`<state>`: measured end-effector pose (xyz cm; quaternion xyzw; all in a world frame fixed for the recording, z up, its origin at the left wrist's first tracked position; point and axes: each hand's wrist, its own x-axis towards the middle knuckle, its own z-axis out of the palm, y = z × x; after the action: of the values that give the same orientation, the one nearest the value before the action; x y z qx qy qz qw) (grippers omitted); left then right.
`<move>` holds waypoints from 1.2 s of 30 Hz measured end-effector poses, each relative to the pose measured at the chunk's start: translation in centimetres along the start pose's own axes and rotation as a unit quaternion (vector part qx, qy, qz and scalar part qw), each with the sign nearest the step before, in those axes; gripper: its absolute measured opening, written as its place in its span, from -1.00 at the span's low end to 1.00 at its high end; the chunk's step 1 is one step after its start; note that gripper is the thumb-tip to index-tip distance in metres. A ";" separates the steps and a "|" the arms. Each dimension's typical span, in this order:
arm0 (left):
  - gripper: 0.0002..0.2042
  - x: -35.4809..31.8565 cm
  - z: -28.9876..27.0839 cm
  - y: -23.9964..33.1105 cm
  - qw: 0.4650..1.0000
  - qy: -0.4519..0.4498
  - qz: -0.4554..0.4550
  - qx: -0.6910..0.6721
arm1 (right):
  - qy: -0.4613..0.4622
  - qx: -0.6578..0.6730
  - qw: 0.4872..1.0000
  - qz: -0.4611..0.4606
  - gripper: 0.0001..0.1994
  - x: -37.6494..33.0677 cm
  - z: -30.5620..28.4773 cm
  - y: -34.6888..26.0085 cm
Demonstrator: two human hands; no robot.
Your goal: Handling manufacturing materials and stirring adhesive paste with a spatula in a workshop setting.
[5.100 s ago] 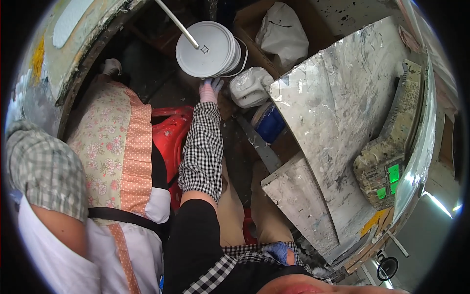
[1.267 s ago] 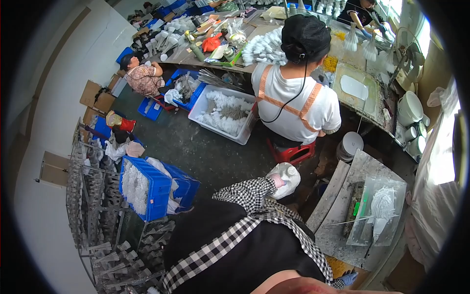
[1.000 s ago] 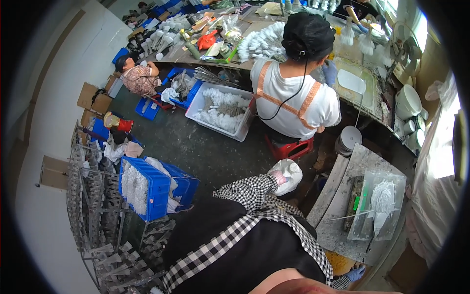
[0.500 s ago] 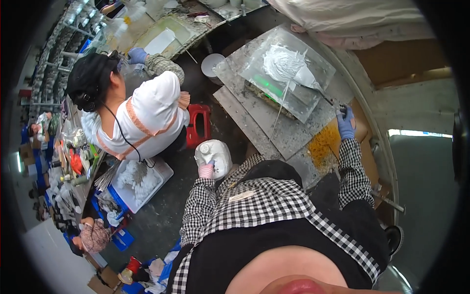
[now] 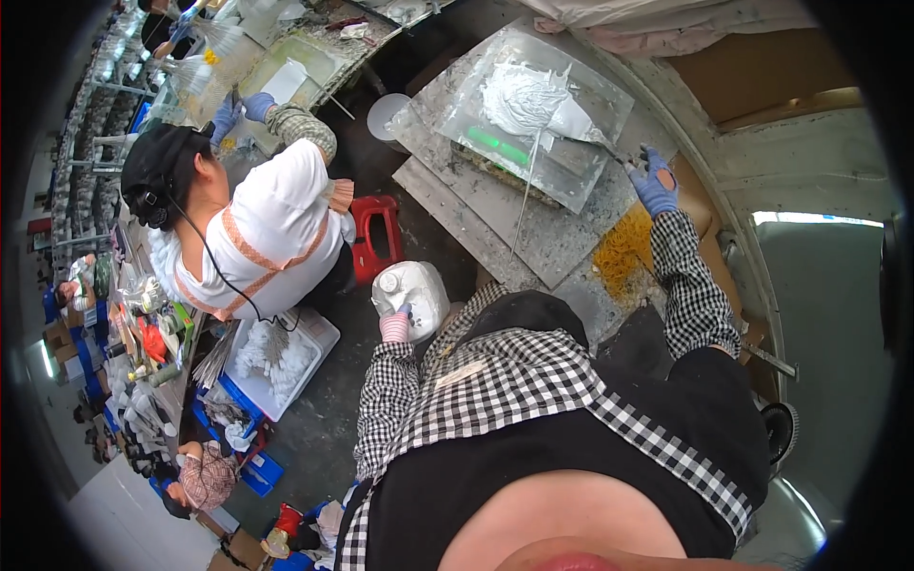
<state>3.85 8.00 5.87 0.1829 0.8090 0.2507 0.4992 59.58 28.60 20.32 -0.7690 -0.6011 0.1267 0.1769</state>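
Observation:
My left hand [image 5: 396, 325], in a purple glove with a pink striped cuff, grips a white plastic jug [image 5: 427, 295] by its handle, low in front of me. On the right, my right hand [image 5: 657, 187], in a purple glove, has its fingers spread beside the handle end of a spatula [image 5: 602, 141]. That spatula lies with its blade in a mound of white paste [image 5: 524, 100]. The paste sits on a clear slab [image 5: 583, 186], and a thin stick [image 5: 526, 195] leans out of it over the near edge.
Grey boards [image 5: 466, 219] lie under the slab, with yellow shreds [image 5: 624, 252] at their right. To the left, a co-worker [image 5: 257, 228] sits at a bench by a red stool [image 5: 377, 238]. A white bin [image 5: 307, 366] of white bristly bundles stands behind them. A white bucket [image 5: 386, 116] is at the far side.
My right hand has moved up and its fingers have opened off the spatula handle. The left hand still holds the jug. The whole view has shifted slightly; the co-worker's second hand now shows.

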 end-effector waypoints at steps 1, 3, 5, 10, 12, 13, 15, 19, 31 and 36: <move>-0.67 -0.1 0.0 0.1 0.999 0.024 -0.022 0.001 | -0.015 -0.002 1.000 -0.003 -0.42 0.1 0.0 0.1; -0.66 -0.1 -0.2 0.2 1.000 0.002 0.009 0.015 | -0.010 -0.006 1.000 -0.002 -0.42 0.2 0.1 0.2; -0.64 0.2 -0.5 -0.1 0.999 0.001 0.013 0.041 | -0.018 -0.005 1.000 0.002 -0.42 0.4 0.1 0.4; -0.63 1.6 -0.7 -1.4 0.998 0.024 0.014 0.060 | -0.076 -0.067 0.995 0.011 -0.42 0.7 0.1 0.6; -0.63 1.9 -0.7 -1.5 0.998 0.008 0.030 0.062 | -0.072 -0.086 0.994 0.007 -0.42 0.8 0.0 0.5; -0.66 1.8 -0.8 -1.4 0.998 0.001 0.028 0.058 | -0.089 -0.089 0.992 -0.004 -0.42 0.9 0.0 0.4; -0.71 1.3 -0.8 -0.8 0.998 0.017 -0.010 0.068 | -0.084 -0.107 0.991 0.006 -0.41 1.1 -0.1 0.2; -0.63 -0.2 -0.9 0.5 0.995 0.026 -0.005 0.098 | -0.113 -0.122 0.986 0.014 -0.40 1.6 -0.3 -0.5; -0.70 2.3 -0.2 -2.0 1.000 -0.011 -0.003 -0.011 | -0.181 -0.124 0.974 0.051 -0.30 3.0 0.2 -0.9; -0.73 0.9 0.0 -0.1 1.000 0.000 0.008 0.019 | -0.188 -0.134 0.971 0.066 -0.28 3.6 0.5 -0.7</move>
<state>3.44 8.41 5.13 0.1988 0.8122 0.2391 0.4935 59.68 32.30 20.24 -0.7860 -0.5832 0.1983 -0.0530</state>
